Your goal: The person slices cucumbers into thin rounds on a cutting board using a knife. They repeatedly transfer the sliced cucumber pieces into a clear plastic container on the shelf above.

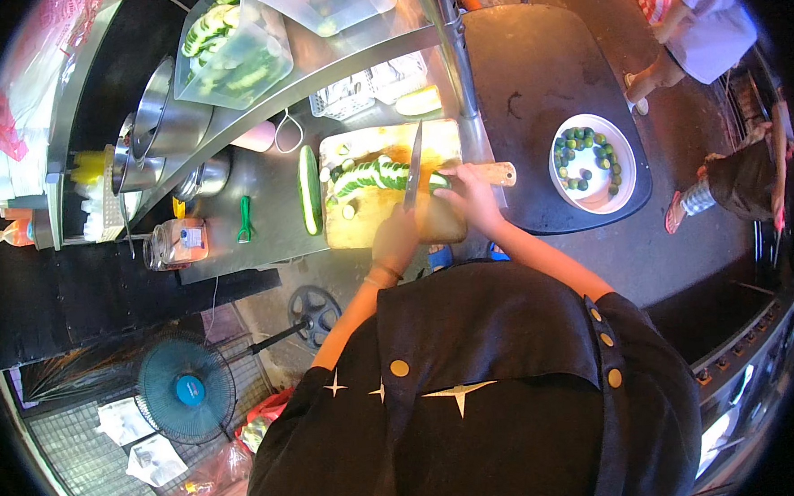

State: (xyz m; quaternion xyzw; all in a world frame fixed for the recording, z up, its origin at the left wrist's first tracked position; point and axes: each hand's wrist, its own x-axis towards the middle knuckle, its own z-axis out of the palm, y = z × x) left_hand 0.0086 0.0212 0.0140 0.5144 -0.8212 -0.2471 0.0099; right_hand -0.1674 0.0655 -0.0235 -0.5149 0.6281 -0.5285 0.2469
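Note:
On the wooden cutting board (pixel 347 233) lies a row of sliced cucumber (pixel 371 175), the slices still leaning against one another. My left hand (pixel 395 241) is closed round the handle of a kitchen knife (pixel 417 162), its blade pointing away from me at the right end of the row. Beside the blade, my right hand (pixel 472 195) grips the uncut end of the cucumber (pixel 438 181) with its fingers. Several small end pieces (pixel 348 212) are scattered on the board. A whole, partly peeled cucumber (pixel 310 190) rests just left of the board.
A green peeler (pixel 246 220) and a clear jar (pixel 179 243) are at the left. Above, a metal shelf (pixel 360 61) carries a clear tub of cucumber slices (pixel 234 54). Right stands a dark table (pixel 523 89) with a white bowl (pixel 595 197) of small green citrus. People stand beyond it.

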